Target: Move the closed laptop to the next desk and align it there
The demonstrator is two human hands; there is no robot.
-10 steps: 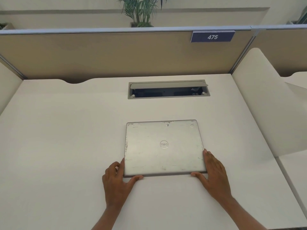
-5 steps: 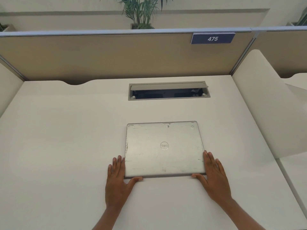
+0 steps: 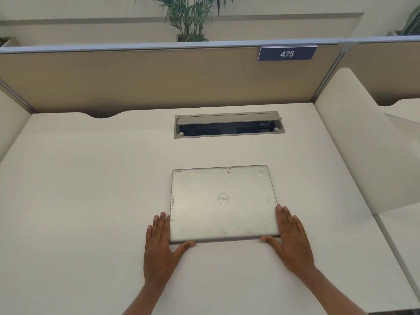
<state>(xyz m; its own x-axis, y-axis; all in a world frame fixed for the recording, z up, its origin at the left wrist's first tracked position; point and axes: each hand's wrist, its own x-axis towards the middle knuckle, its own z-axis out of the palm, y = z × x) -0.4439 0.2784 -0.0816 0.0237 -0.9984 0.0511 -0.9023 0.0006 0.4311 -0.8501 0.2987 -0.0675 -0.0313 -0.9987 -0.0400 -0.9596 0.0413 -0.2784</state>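
Observation:
A closed silver laptop (image 3: 223,203), scuffed, with a round logo on its lid, lies flat in the middle of the white desk (image 3: 91,201). My left hand (image 3: 160,244) lies flat on the desk at the laptop's near-left corner, fingers along the left edge, thumb against the front edge. At the near-right corner rests my right hand (image 3: 292,239), fingers along the right edge and thumb on the front edge. Both hands touch the laptop's sides without lifting it.
An open grey cable hatch (image 3: 228,125) is set into the desk behind the laptop. A tan partition (image 3: 147,80) with a blue "475" sign (image 3: 287,53) closes the back. A white curved divider (image 3: 354,142) stands at the right, another desk (image 3: 406,235) beyond it.
My left hand's fingers have straightened from curled to flat along the laptop's left edge. The laptop and my right hand have barely moved.

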